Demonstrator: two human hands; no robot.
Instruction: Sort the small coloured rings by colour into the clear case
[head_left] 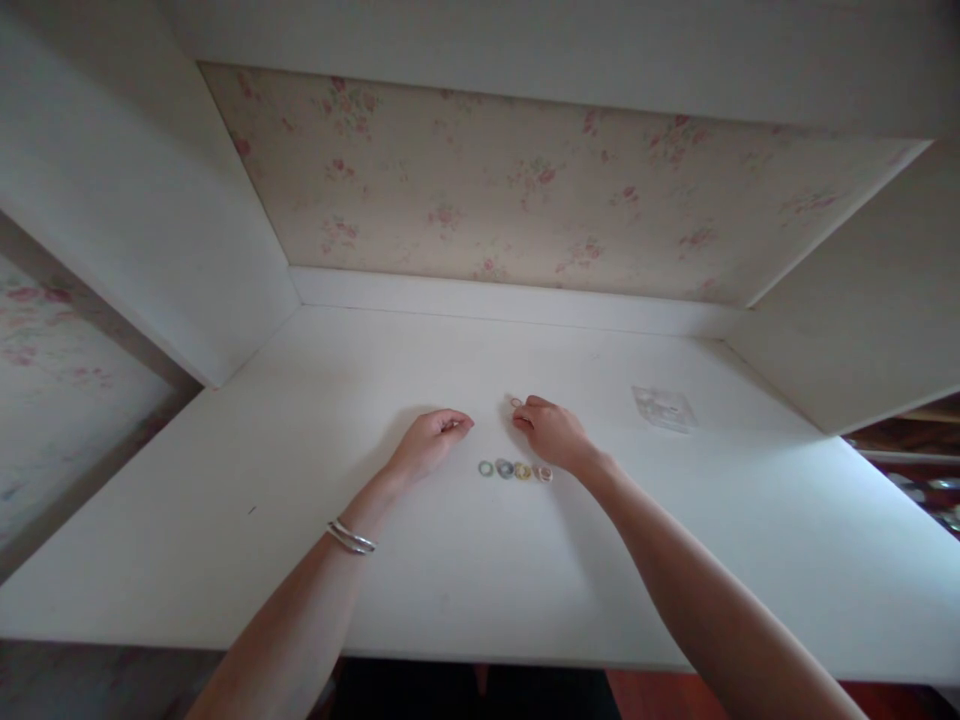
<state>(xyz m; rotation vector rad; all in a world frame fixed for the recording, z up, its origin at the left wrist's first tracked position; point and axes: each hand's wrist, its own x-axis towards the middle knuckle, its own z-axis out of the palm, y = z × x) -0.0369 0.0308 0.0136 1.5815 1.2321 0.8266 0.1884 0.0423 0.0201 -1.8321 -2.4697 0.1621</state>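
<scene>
Both forearms reach over the white desk (225,520) toward a row of small rings

Left hand (431,443), bangles (351,538) on its wrist, is curled loosely, holding nothing I can see; right hand (551,432) pinches a tiny ring (516,402) at the fingertips, just behind four coloured rings (515,469). A clear bag (664,408) lies to the right. Better to keep the pinch light and low

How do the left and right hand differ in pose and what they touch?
The left hand is curled loosely on the white table; whether it holds anything cannot be told. The right hand has its fingertips at a small ring. The left wrist wears bangles; the right is bare. The row of four rings lies nearer the right hand. Both rest palm-down on the table.
</scene>
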